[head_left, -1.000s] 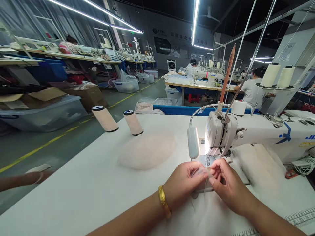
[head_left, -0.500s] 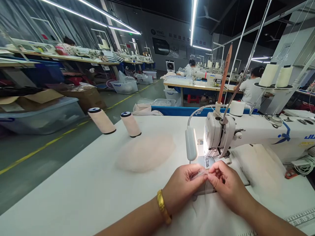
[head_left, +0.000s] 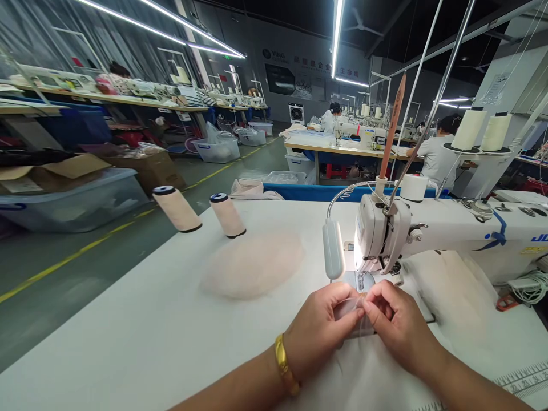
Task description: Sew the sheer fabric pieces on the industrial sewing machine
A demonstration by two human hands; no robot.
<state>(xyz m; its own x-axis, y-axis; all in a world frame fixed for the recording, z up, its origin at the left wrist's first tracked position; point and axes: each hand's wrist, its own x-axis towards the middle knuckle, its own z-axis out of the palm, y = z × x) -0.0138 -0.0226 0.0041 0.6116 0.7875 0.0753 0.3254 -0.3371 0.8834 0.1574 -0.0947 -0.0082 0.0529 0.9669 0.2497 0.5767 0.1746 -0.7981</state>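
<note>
A long white table [head_left: 141,319] filled the near part of the scene, running from the near left toward the far right. On its right side stood a white sewing machine [head_left: 432,234], with a small grey lamp [head_left: 333,249] hanging on a bent arm just left of the machine's head. Two large cream thread cones [head_left: 482,130] sat on a stand behind the machine, far right. A heap of pale sheer fabric [head_left: 253,264] lay on the table left of the machine, and beyond it, near the far edge, two pinkish thread spools [head_left: 199,210] stood apart from each other, both tilted. In front of the needle area, close to the near edge, the left hand [head_left: 319,330] and the right hand [head_left: 396,326] met, fingertips almost touching. Both were closed in a pinch on a small piece of thin translucent fabric [head_left: 351,311], held just above the table, just in front of the machine's presser foot. A gold bracelet [head_left: 285,364] circled the left wrist.
</note>
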